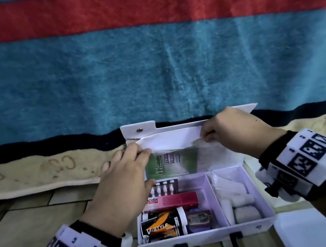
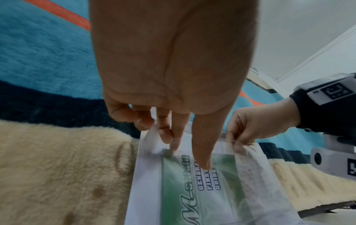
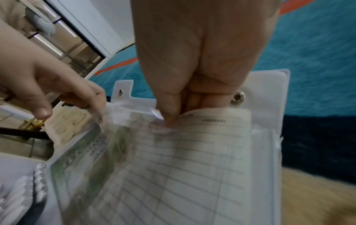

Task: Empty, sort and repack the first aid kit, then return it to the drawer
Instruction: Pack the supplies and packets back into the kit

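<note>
Evidently early: first aid kit (image 1: 206, 238) lies open on the tiled floor (image 1: 24, 226), tray still packed with ointment box (image 1: 170, 201), V-Style bottle (image 1: 163, 225), gauze rolls (image 1: 241, 202). Left hand (image 1: 122, 183) and right hand (image 1: 236, 131) each pinch the clear lid pocket (image 3: 119, 115) holding the green first aid guide (image 2: 192, 190) and lined sheet (image 3: 192, 159). Emptying barely begun; sorting, repacking, return to drawer all remain.

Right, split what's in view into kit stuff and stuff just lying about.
Job:
- first aid kit
- green guide leaflet
- lined record sheet
- red ointment box
- bandage rolls
- left hand
- right hand

Lying about:
- striped blanket
- floor tiles

One open first aid kit (image 1: 206, 241) holds two compartments, two papers in its lid, one blister pack (image 1: 165, 188), two red boxes and one black-and-orange roll (image 1: 163, 225).
</note>
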Available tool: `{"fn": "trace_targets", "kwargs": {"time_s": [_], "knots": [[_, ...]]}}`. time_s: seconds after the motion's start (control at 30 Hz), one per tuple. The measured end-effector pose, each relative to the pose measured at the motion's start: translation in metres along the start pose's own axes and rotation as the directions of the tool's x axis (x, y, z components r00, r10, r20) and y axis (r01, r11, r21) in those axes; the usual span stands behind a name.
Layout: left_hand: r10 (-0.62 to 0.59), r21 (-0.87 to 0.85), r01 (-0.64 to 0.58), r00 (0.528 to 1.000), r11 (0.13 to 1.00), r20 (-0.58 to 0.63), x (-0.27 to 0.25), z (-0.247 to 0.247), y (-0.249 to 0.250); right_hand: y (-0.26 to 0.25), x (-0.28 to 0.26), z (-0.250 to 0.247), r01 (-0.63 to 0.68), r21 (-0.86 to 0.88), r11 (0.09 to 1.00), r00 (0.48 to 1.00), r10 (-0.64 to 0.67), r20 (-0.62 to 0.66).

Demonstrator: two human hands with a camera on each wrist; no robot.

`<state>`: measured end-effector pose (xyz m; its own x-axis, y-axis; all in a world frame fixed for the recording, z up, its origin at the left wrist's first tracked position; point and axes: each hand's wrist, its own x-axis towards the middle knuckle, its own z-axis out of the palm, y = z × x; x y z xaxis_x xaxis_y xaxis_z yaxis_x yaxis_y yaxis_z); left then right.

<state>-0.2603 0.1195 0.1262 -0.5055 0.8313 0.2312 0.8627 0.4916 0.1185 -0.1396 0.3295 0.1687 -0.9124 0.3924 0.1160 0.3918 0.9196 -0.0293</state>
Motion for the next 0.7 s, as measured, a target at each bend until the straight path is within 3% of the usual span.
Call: {"fn": "trace_targets", "kwargs": {"time_s": [0.13,0.3,0.5,0.7], "knots": [[-0.007,-0.002,0.007,1.0,1.0,0.0,0.001,0.0,0.001,-0.003,-0.007,0.0,-0.035,0.085,0.996,0.999,0.033,0.023],[0.002,-0.013,-0.002,1.0,1.0,0.002,-0.001,-0.002,0.0,-0.009,-0.006,-0.009,-0.02,-0.119,0.993,0.999,0.024,0.03],[0.007,-0.004,-0.007,1.0,1.0,0.011,-0.001,-0.002,-0.002,-0.006,-0.005,-0.004,-0.083,-0.021,0.996,0.995,0.084,0.045],[0.015,0.014,-0.016,1.0,1.0,0.016,0.002,0.0,-0.003,-0.008,-0.011,0.003,-0.086,-0.131,0.988,0.996,0.082,-0.038]]}}
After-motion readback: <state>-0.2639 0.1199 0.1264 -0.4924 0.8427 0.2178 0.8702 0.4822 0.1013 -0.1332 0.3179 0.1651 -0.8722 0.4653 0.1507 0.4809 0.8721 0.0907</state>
